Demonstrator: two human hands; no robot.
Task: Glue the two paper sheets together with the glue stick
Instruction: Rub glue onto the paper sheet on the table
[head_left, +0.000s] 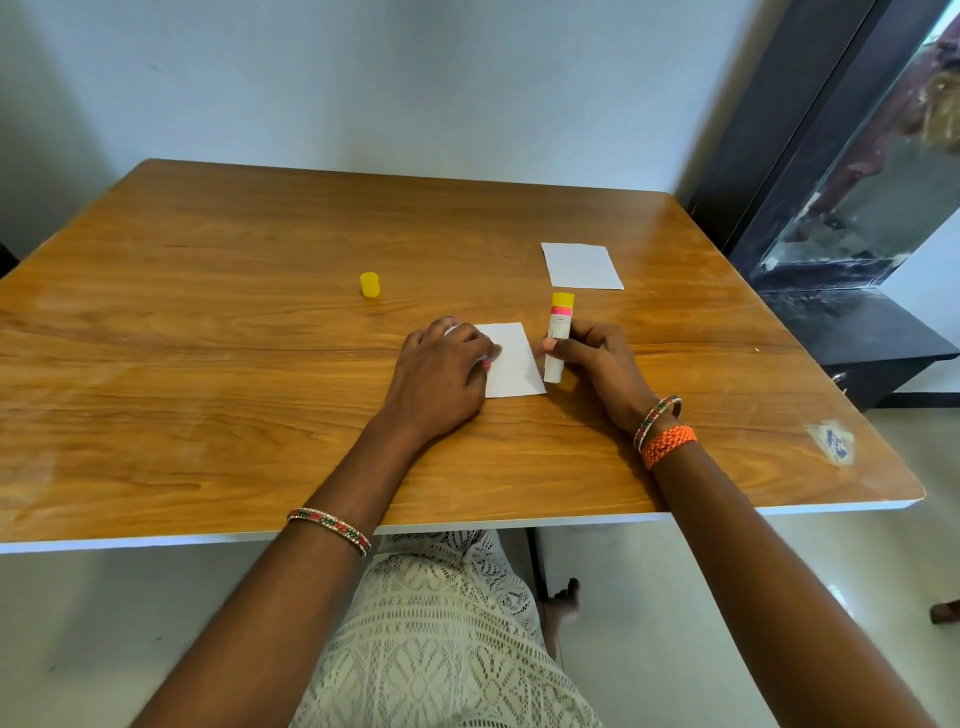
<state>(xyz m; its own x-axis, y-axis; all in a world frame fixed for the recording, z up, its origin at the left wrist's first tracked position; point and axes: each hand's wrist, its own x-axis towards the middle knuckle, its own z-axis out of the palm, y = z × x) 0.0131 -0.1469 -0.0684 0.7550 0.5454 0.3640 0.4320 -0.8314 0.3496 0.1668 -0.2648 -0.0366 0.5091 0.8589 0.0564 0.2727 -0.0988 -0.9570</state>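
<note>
The cap (370, 285) was off and stood alone mid-desk (208, 312), so the glue stick (558, 338) was ready, but the two sheets lay apart: the near sheet (511, 361) by the front edge, the far sheet (581, 266) toward the right back corner. Spreading glue and joining them seemingly remained. The left hand (441, 374) pressed curled fingers on the near sheet. The right hand (597, 358) pinched the stick, tip down just beside that sheet.

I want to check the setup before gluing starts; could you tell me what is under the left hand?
The left hand presses on the near paper sheet, covering its left part. Whether anything else lies beneath cannot be seen.
</note>
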